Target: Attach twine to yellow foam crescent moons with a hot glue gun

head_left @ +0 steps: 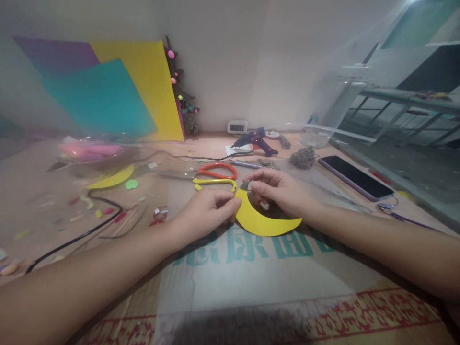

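A crescent of yellow paper (pixel 264 226) is held up just above the table mat. My left hand (pixel 208 213) pinches its left edge between thumb and fingers. At the upper tip, my right hand (pixel 278 189) is closed, thumb against forefinger, by a small grey bit (pixel 245 185) whose kind is unclear. Scissors (pixel 217 171) with one red and one yellow handle lie just beyond my left hand. A second yellow paper crescent (pixel 113 178) rests farther left. Behind my right hand is a tangled bundle of grey twine (pixel 303 157).
A blue hot glue gun (pixel 255 140) sits at the back before a small white digital clock (pixel 237 126). To the right lies a phone (pixel 355 177). Clay scraps and a black cable (pixel 77 233) cover the left side. Coloured sheets (pixel 104 96) lean against the wall.
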Demonstrator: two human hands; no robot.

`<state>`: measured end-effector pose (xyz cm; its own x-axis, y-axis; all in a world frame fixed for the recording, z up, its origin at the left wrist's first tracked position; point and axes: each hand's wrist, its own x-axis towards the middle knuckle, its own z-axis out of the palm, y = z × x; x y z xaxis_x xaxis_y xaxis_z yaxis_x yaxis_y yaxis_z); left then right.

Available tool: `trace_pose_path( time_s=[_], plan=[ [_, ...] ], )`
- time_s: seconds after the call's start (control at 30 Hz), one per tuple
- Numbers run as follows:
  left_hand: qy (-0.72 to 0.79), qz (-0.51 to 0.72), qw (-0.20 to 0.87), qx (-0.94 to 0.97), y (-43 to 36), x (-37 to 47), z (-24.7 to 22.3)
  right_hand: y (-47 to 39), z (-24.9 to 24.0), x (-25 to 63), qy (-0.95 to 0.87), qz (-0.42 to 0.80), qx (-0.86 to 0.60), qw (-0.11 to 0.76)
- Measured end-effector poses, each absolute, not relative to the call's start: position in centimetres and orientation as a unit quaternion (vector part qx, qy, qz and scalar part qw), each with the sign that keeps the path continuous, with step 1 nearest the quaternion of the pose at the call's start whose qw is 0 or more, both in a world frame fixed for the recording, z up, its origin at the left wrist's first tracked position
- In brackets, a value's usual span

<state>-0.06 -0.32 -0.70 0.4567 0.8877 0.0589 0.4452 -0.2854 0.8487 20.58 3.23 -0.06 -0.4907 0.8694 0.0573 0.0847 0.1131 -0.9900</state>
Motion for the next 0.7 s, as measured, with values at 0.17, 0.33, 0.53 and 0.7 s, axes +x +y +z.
trace_pose_path(
  time_s=[0.17, 0.33, 0.53, 0.7],
  plan=[
    [0.439, 0.282, 0.409, 0.749, -0.24, 0.0, -0.76, 3.05, -0.05, 20.48, -0.67, 0.531, -0.379, 0.354],
    [0.442, 0.311, 0.441, 0.717, -0.15, 0.06, -1.09, 2.92, 0.1, 20.43, -0.683, 0.518, -0.388, 0.337],
    [0.446, 0.334, 0.438, 0.706, -0.02, -0.09, -1.26, 2.98, 0.04, 20.21, -0.663, 0.551, -0.392, 0.321],
    [0.439, 0.344, 0.461, 0.69, -0.01, -0.17, -1.27, 3.1, -0.04, 20.19, -0.66, 0.547, -0.395, 0.33]
  ],
)
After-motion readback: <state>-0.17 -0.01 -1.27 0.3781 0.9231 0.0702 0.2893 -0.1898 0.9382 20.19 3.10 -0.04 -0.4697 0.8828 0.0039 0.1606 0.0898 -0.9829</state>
